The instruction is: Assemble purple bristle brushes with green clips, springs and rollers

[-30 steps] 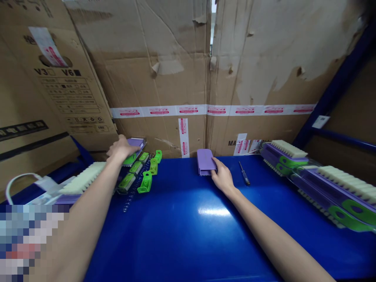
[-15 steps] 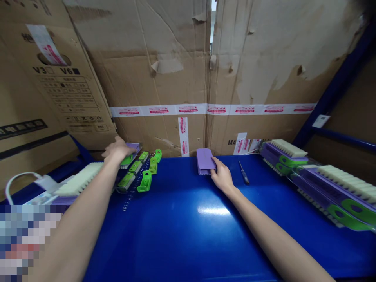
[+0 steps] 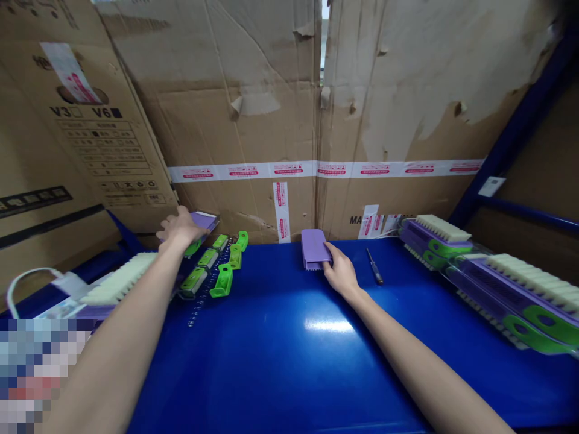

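My right hand (image 3: pixel 341 268) grips the right side of a purple plastic casing (image 3: pixel 315 246) with an open slot at its near end, on the blue table. At the back left, my left hand (image 3: pixel 178 232) has its fingers bent over a purple and green piece (image 3: pixel 204 222); part of that piece is hidden beneath the hand. Beside it lie several green blocks with metal sides (image 3: pixel 194 281), a row of small coil springs (image 3: pixel 196 310), and several bright green clips (image 3: pixel 222 281).
A screwdriver (image 3: pixel 374 265) lies right of the casing. Purple and green brush units with cream bristles (image 3: pixel 536 274) are stacked along the right edge. Another cream-bristled brush (image 3: pixel 120 278) and a white plug with cable (image 3: pixel 70 282) sit at left. Cardboard (image 3: pixel 244 132) walls the back.
The purple and green piece under my left hand has risen and tilted slightly, with the hand moving a little along. My right hand and the purple casing have stayed nearly still.
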Available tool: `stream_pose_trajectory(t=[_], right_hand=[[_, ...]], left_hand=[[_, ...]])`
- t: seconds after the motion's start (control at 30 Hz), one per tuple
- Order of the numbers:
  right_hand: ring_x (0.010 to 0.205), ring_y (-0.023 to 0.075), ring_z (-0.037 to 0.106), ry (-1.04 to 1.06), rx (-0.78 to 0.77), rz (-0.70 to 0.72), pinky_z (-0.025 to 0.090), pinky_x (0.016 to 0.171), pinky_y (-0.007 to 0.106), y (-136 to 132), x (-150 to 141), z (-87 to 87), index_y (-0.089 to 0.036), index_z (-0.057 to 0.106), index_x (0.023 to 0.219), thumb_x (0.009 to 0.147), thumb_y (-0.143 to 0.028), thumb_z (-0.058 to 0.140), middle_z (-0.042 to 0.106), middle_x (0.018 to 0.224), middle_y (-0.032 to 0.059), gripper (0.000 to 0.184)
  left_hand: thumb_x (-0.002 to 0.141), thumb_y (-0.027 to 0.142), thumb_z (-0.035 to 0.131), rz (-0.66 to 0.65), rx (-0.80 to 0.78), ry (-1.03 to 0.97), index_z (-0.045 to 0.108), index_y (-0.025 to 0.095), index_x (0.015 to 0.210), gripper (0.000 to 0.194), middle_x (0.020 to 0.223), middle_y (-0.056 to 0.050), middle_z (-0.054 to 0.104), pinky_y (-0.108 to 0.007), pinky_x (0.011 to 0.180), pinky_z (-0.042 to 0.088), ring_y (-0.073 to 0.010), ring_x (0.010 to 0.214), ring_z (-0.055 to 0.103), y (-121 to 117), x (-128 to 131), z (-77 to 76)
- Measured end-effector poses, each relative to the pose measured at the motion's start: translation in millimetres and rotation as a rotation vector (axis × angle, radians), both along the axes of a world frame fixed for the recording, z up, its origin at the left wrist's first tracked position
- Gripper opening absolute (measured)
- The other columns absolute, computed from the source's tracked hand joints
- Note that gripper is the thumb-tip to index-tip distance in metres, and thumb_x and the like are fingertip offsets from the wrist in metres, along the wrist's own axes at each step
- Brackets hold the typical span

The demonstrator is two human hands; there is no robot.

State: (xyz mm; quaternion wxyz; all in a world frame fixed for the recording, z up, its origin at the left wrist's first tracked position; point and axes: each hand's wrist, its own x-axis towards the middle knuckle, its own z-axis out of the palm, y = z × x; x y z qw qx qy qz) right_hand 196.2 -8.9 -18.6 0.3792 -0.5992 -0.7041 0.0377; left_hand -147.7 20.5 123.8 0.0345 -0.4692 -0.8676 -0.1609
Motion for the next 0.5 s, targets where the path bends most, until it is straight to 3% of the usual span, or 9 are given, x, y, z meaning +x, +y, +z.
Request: stream_pose_trajectory(t=[0.27, 0.5], right_hand=[[0.110, 0.0245, 0.057, 0.004, 0.003, 0.009, 0.047, 0.092, 0.037, 1, 0, -0.7, -0.016, 0.046, 0.129, 0.079, -0.017, 0.044, 0.060, 0.120, 0.0120, 0.050], [0.110, 0.0250, 0.057, 0.002, 0.006, 0.006, 0.047, 0.092, 0.037, 0, 0, 0.2, -0.015, 0.046, 0.129, 0.079, -0.017, 0.044, 0.060, 0.120, 0.0126, 0.050]], left_hand=[[0.065, 0.052, 0.064, 0.034, -0.041, -0.031, 0.028, 0.017, 0.122, 0.077, 0.132, -0.023, 0.041, -0.047, 0.086, 0.035, -0.0359, 0.120, 0.040, 7, -21, -17.2], [0.062, 0.044, 0.066, 0.049, -0.117, -0.095, 0.022, 0.015, 0.127, 0.084, 0.133, -0.026, 0.043, -0.055, 0.087, 0.031, -0.0403, 0.121, 0.040, 18, -33, -27.8]])
